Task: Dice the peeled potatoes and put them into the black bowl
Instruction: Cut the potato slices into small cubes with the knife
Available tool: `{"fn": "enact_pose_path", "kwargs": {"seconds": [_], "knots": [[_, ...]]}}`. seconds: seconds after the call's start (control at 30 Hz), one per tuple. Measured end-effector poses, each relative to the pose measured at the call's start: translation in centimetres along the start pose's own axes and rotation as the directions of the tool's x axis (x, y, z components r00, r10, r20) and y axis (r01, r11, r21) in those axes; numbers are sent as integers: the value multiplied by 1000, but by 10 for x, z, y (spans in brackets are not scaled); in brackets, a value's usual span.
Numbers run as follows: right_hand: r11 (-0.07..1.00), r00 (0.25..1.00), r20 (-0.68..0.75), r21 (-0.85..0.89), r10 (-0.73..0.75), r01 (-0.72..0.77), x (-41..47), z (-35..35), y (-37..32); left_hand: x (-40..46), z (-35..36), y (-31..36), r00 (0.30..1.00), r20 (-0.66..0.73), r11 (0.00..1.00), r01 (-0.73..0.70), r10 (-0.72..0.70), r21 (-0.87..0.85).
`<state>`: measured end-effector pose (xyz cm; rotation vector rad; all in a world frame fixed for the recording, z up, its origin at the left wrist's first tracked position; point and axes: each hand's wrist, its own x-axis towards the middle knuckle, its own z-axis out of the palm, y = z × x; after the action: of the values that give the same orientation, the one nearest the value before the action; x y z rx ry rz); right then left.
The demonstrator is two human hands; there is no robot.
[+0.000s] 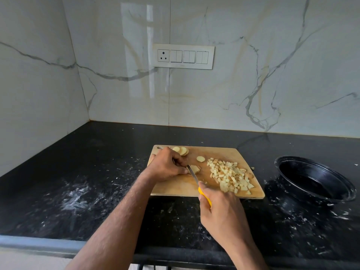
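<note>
1. I see a glossy white marble-look wall [253, 75] with grey veins behind everything, carrying a rectangular white switch plate [183, 56] with one socket and three rocker pairs.
2. Below it runs the black speckled stone countertop [87, 191], polished, streaked with pale smears at the left and right.
3. A rectangular wooden cutting board [175, 189] with rounded corners lies flat on the counter, its grain worn and lightly stained.
4. The black bowl [315, 180] sits on the counter just right of the board, round, shiny, with a wide flared rim; no potato shows inside it.
5. My left hand [165, 166] curls its fingers down onto the potato slices [195, 169], pinning the small stack to the board's middle.
6. My right hand [220, 203] is clenched round the yellow handle of the knife [192, 174], the narrow steel blade resting against that stack.
7. A heap of diced potato [229, 175], pale irregular cubes, covers the board's right half.
8. Round pale slices [182, 151] overlap at the board's far edge, and a single slice [200, 159] lies apart near them.
</note>
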<state>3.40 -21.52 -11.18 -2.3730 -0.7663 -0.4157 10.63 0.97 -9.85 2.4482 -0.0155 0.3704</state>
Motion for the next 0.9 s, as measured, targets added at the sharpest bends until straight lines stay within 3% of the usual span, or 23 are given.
{"fn": "enact_pose_path", "kwargs": {"seconds": [0.47, 0.67, 0.9], "knots": [[998, 987, 148, -1, 60, -60, 10, -8, -2, 3, 3, -1, 999, 41, 996, 13, -10, -84], [997, 991, 130, -71, 43, -34, 19, -4, -7, 1, 3, 1, 999, 40, 994, 6, -2, -106], [998, 987, 151, 4, 56, -57, -2, -14, -3, 1, 4, 0, 1000, 28, 997, 13, -11, -70]]}}
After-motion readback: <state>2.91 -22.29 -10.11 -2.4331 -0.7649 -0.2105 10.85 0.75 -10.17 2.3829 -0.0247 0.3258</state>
